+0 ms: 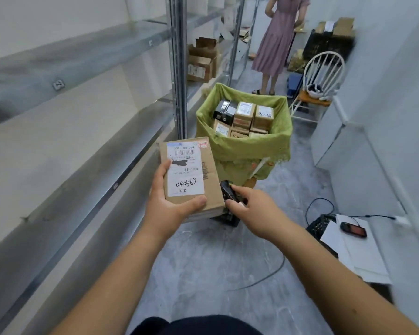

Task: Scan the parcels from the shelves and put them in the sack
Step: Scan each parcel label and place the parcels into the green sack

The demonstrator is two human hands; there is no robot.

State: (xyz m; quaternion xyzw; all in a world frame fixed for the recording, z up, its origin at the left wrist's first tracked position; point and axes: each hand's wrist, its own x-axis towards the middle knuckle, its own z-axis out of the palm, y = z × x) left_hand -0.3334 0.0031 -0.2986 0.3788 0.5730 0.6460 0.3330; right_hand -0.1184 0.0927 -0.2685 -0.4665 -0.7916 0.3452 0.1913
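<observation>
My left hand [166,204] grips a flat brown cardboard parcel [209,180] from below, thumb on its near edge; its white label with barcodes and handwritten digits faces up. Just right of the parcel, my right hand [254,209] holds a black handheld scanner [228,191], partly hidden behind the parcel's corner. Ahead stands the green sack [242,147], open at the top and holding several brown boxes and one black box [225,111].
Grey metal shelves [82,131] run along the left; cardboard boxes [202,64] sit on a farther shelf. A person in a pink dress [276,42] stands beyond the sack beside a white chair [322,76]. A black device [353,229] lies on papers at right; cables trail on the floor.
</observation>
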